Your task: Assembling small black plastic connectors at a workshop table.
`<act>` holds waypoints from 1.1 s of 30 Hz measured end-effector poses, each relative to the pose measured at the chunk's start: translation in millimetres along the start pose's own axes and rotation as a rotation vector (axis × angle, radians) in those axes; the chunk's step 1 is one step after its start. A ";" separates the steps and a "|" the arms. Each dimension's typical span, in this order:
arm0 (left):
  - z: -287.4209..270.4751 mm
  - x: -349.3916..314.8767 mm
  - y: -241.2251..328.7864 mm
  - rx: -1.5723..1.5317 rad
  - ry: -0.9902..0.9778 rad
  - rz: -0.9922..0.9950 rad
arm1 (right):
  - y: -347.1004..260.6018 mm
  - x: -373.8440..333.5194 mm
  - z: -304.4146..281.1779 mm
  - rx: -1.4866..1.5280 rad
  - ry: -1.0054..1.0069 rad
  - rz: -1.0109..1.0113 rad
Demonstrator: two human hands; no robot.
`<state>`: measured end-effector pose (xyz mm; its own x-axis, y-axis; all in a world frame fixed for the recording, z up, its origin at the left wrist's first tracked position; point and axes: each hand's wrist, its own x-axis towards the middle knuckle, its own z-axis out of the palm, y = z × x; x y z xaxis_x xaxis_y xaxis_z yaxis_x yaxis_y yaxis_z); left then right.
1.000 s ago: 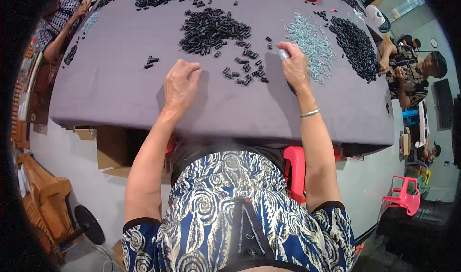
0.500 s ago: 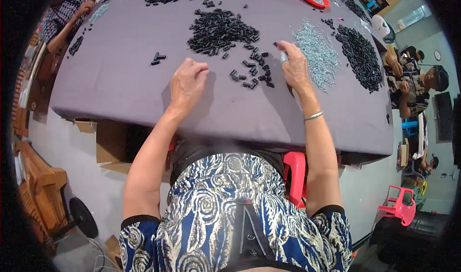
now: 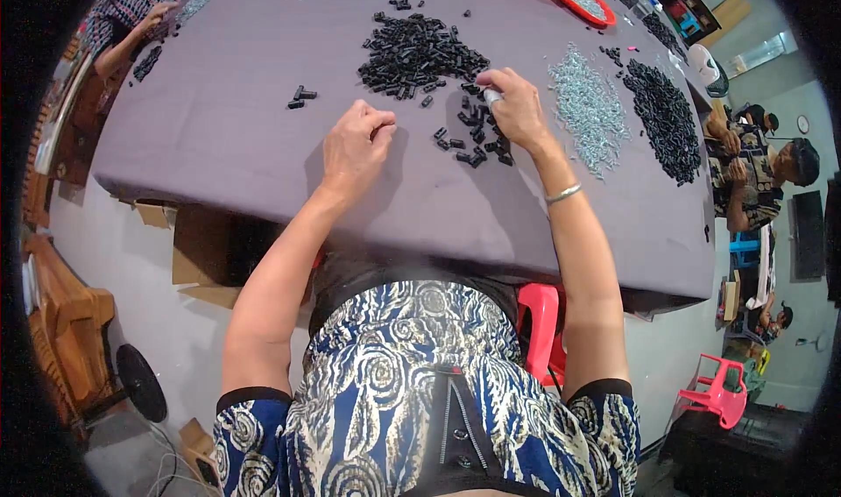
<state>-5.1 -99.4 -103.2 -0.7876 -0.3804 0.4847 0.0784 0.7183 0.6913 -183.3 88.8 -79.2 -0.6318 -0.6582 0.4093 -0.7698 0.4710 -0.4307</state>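
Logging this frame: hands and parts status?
Left hand curled, contents unclear. Right hand at loose black pieces, partly blocking view. Silver pile beside right hand.

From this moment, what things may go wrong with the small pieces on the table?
The right hand is right beside the loose black pieces, so it might knock some of them aside or into the central black pile.

The silver pile lies close to the right-side black pile, so a careless sweep of the arm could mix the two.
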 end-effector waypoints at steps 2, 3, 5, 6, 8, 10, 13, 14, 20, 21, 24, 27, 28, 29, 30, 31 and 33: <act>-1.5 -0.3 1.4 0.004 -0.021 -0.043 | 4.4 9.4 3.1 0.094 0.144 -0.015; -1.5 -0.2 2.4 0.006 -0.016 -0.042 | 7.7 13.9 -1.0 0.123 0.125 -0.003; 0.4 -0.6 3.8 -0.032 -0.028 -0.063 | 14.7 22.6 2.1 0.042 0.114 0.045; 1.1 0.3 3.8 -0.031 -0.029 -0.060 | 19.5 26.0 5.3 -0.042 0.102 0.098; 1.6 0.3 3.2 0.000 -0.026 -0.046 | 20.8 30.9 14.9 -0.058 0.086 0.114; 1.0 0.3 4.0 0.001 -0.023 -0.037 | 14.7 32.4 26.0 -0.082 0.050 0.149; 0.9 0.3 3.6 -0.005 -0.025 -0.020 | 7.5 25.8 34.1 -0.098 0.132 0.099; 0.8 0.3 3.0 -0.007 -0.026 -0.016 | 3.9 22.5 35.8 -0.105 0.173 0.070; -1.3 0.5 3.7 -0.011 -0.027 -0.032 | -24.4 -18.0 15.7 0.024 0.080 -0.016; -0.5 0.5 3.1 -0.012 -0.025 -0.034 | -26.3 -25.7 11.2 0.020 0.088 -0.072; 0.8 -0.4 0.5 -0.004 -0.021 -0.013 | -34.8 -44.0 -2.7 0.030 0.101 -0.125; 0.7 0.0 1.5 0.000 -0.028 -0.019 | -31.4 -51.4 -15.6 0.012 -0.036 -0.070; -0.6 0.7 3.2 0.000 -0.036 -0.024 | -29.6 -52.5 -17.0 0.040 0.008 -0.068; -1.7 1.1 4.4 0.002 -0.044 -0.028 | -27.8 -53.4 -18.2 0.069 0.053 -0.066; -1.6 0.4 4.2 0.003 -0.045 -0.027 | -22.4 -52.5 -17.0 0.072 0.083 -0.077; -1.4 -0.6 3.5 -0.005 -0.034 -0.024 | -17.0 -52.0 -15.9 0.150 0.095 -0.018; -0.9 0.1 3.7 -0.016 -0.023 -0.020 | -10.1 -48.8 -15.3 0.250 0.155 0.090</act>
<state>-4.3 -97.3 -100.1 -0.8029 -0.3810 0.4584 0.0719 0.7016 0.7089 -146.1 125.1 -82.5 -0.7174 -0.5140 0.4703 -0.6762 0.3515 -0.6474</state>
